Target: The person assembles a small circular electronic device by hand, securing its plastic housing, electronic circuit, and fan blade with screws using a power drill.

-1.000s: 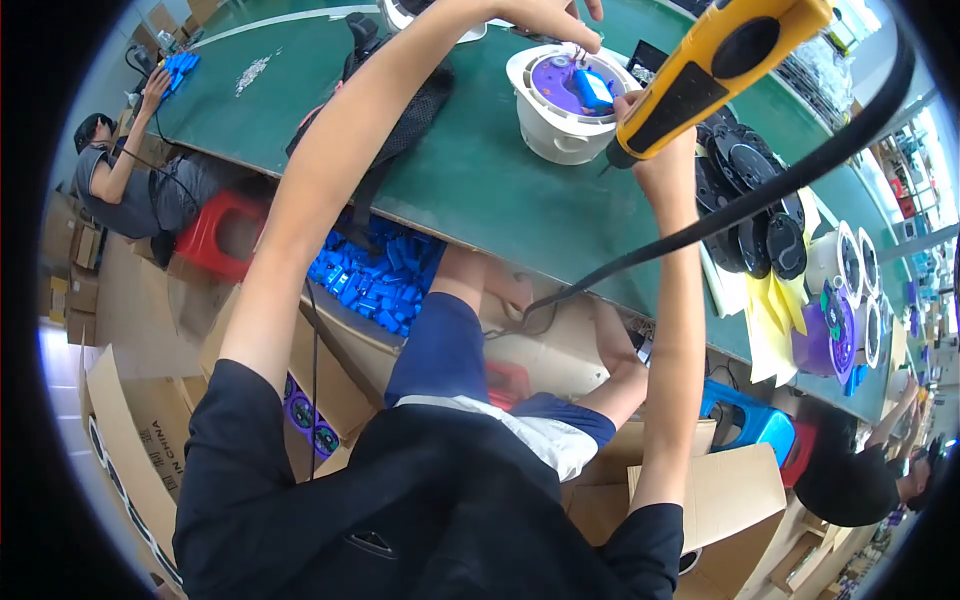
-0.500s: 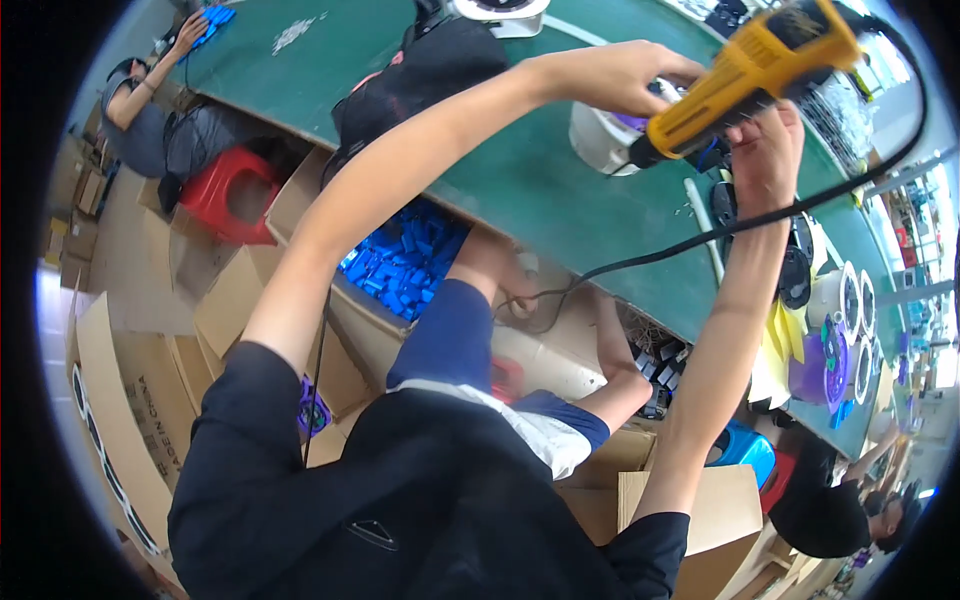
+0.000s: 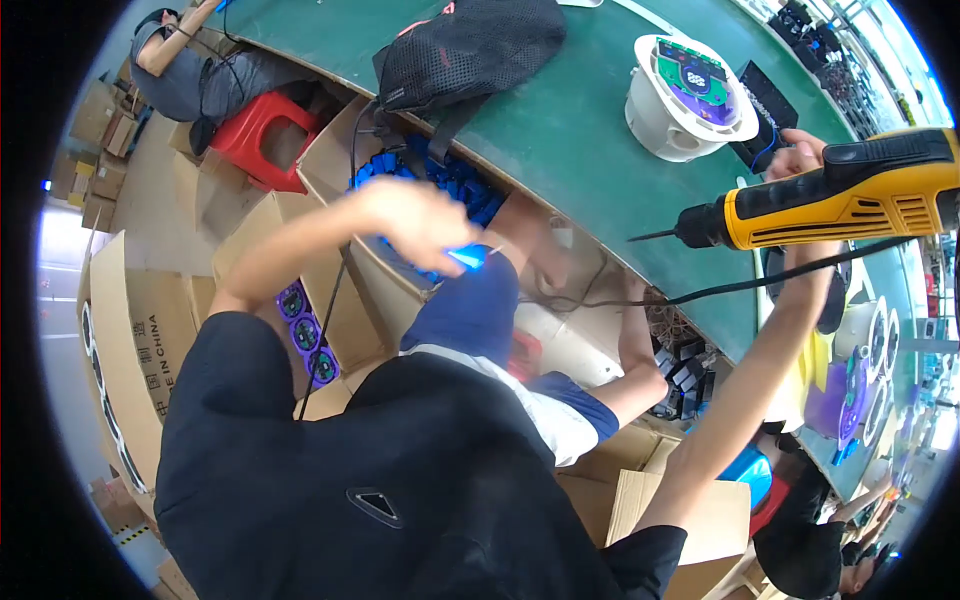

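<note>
My left hand, smeared by motion, is closed on a small blue block above the open carton, which holds many similar blue blocks. Across the bench my right hand has its fingers curled together beside a thin blue wire; what they grip is hard to make out. The yellow power screwdriver crosses in front of my right wrist, bit pointing left, and hides part of that hand. A round white housing, with a green circuit board and a purple part inside, stands on the bench left of my right hand.
A black mesh bag lies on the green bench. The screwdriver's black cord crosses the bench edge. A carton with purple round parts stands at my left. White and purple housings crowd the right. Other people sit nearby.
My left hand has left the white housing and swung left and down to the carton, taking hold of a blue block. The screwdriver has moved right and down, uncovering the housing.
</note>
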`<state>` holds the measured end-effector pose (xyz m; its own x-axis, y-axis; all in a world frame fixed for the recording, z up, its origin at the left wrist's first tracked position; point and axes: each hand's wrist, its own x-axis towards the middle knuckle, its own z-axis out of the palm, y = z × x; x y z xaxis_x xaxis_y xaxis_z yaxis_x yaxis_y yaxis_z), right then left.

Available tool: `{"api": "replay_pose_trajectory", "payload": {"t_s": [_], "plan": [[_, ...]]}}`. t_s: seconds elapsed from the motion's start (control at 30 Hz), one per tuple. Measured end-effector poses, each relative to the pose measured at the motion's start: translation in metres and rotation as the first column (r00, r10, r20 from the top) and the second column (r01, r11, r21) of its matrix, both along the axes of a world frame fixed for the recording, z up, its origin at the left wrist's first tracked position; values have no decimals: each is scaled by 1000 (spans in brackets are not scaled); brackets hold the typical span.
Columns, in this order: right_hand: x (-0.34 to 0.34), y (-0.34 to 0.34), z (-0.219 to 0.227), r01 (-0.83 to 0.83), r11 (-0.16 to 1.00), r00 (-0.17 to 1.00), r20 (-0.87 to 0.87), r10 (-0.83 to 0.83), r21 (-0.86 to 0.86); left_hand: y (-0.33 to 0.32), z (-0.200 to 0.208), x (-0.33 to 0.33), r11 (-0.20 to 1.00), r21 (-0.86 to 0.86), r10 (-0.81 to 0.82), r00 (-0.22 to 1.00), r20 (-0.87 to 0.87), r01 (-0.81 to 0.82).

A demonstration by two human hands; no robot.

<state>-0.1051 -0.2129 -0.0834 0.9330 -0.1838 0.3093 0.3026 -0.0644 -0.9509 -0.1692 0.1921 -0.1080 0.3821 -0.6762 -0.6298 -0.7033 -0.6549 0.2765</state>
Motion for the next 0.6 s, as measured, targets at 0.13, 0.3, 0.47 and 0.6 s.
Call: {"api": "replay_pose_trajectory", "payload": {"t_s": [0.13,0.3,0.47,0.6], "plan": [[25,11,-40,114,839,984,179,-20,-532,41,-129,-9,988,28,134,939,316,-151],[14,29,-52,81,860,985,172,8,-504,-11,-33,4,758,-611,326,944,54,-227],[-8,62,-34,88,894,993,109,-44,-440,-66,23,46,445,-863,456,768,450,241],[-22,60,-11,-345,859,933,-33,360,-380,-103,10,121,481,-724,425,591,686,495]]}}
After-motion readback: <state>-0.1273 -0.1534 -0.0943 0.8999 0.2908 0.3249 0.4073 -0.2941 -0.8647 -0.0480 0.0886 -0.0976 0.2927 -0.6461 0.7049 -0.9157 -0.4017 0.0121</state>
